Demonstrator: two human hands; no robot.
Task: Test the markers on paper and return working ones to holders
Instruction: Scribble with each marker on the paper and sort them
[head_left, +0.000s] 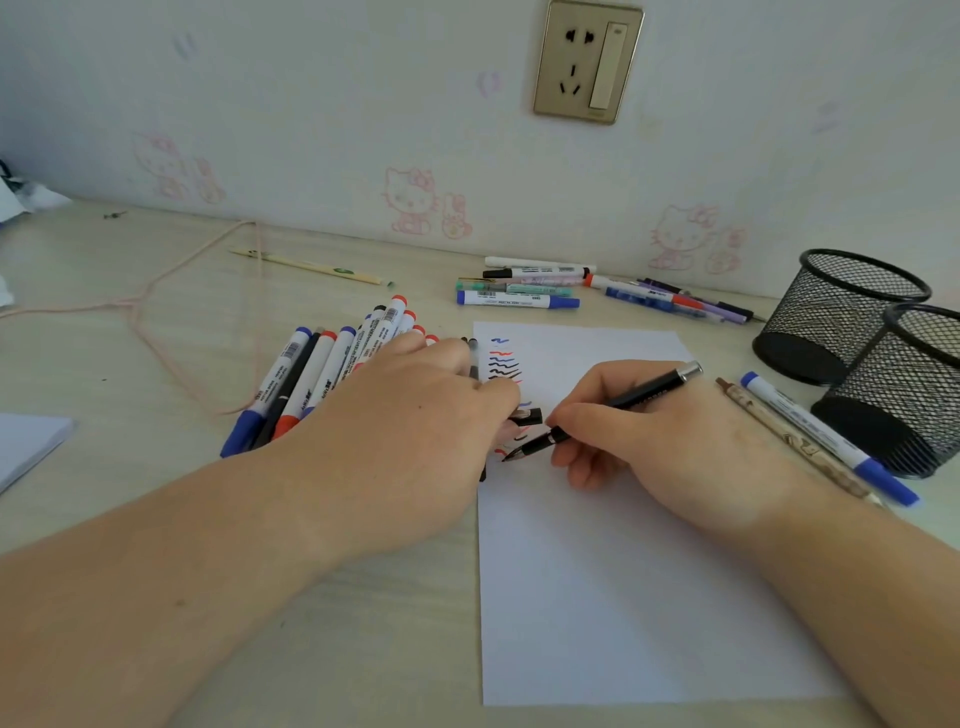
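A white sheet of paper (623, 597) lies on the desk with blue, red and black squiggles (503, 361) near its top left. My right hand (675, 431) grips a black pen (613, 408), its tip touching the paper beside the lowest marks. My left hand (415, 415) rests on the paper's left edge and pinches a small black pen cap (529, 415). A pile of white markers (322, 374) with blue, red and black caps lies just left of that hand. Two black mesh holders (841, 312) stand at the right.
More markers and pens (524, 286) lie in a row near the wall. A blue-capped marker (826, 436) and a patterned pen (789, 436) lie beside the holders. A pink cord (171, 312) and a chopstick-like stick (311, 267) sit at the left, and a notepad corner (26, 441) at far left.
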